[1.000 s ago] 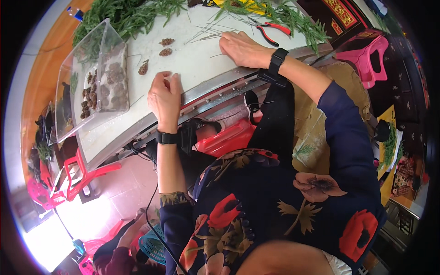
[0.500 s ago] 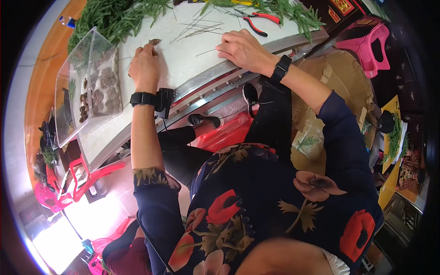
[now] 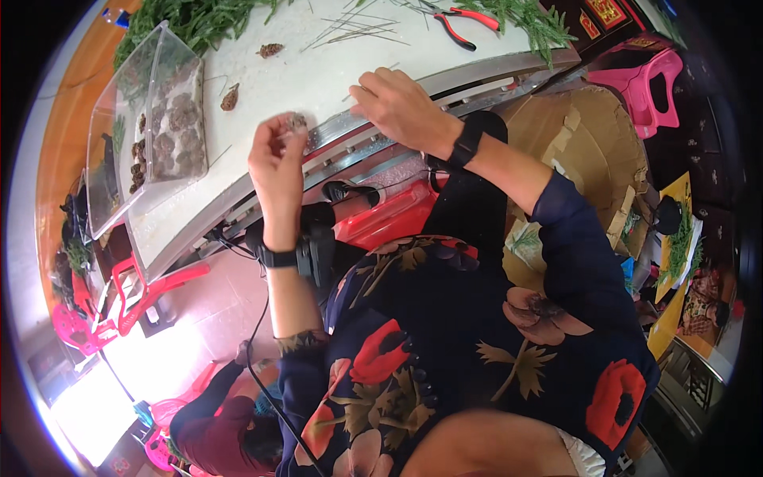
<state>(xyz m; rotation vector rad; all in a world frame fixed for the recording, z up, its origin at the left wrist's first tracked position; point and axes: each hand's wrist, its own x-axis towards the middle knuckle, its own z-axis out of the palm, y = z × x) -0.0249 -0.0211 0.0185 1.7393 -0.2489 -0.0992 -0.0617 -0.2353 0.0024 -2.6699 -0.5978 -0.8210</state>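
head view is showing a person seated at a white table [image 3: 318, 75], both forearms reaching up from the lower edge. left hand [image 3: 276, 159] is lifting clear of the surface, fingertips pinching a small brown cone [image 3: 297, 121] at the table's near edge; grip is closed on it. right hand [image 3: 401, 107] is resting curled at the metal edge rail [image 3: 445, 79], knuckles up; whether it is gripping anything cannot be told, as the palm is hidden.

key relation: the clear tray [image 3: 151, 127] of brown cones is lying up and to the left of the held cone, near but apart, its long axis running along the table's left end. left hand is plainly the nearer one to it.

two loose cones [image 3: 230, 97] are lying on the table between tray and hands. red pliers [image 3: 465, 17] and green sprigs [image 3: 191, 20] are sitting at the far side, well apart from both hands.
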